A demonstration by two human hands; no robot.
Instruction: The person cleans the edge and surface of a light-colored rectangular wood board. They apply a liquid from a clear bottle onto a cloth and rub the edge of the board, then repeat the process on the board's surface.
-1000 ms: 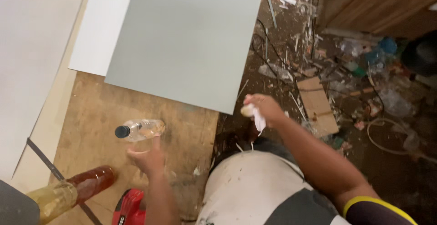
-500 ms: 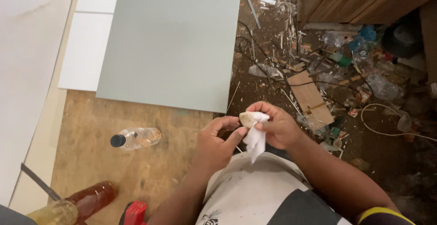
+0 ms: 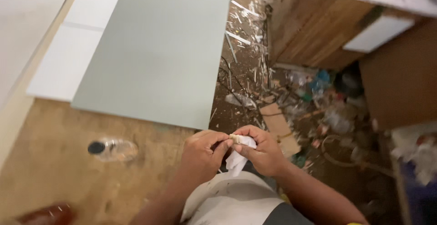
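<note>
A crumpled white cloth (image 3: pixel 237 154) is gripped between the left hand (image 3: pixel 202 155) and right hand (image 3: pixel 263 150), a clear plastic bottle (image 3: pixel 113 149) lying left of them.

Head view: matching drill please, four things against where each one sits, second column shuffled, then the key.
Things:
1. white rag
2. clear bottle
3. grey panel
4. cardboard scrap

Places:
A. flat on the wooden bench, far side from the person
B. among litter on the floor
C. pinched between left hand and right hand
D. lying on its side on the bench, left of the hands

Pairs: 1-C, 2-D, 3-A, 4-B
</note>
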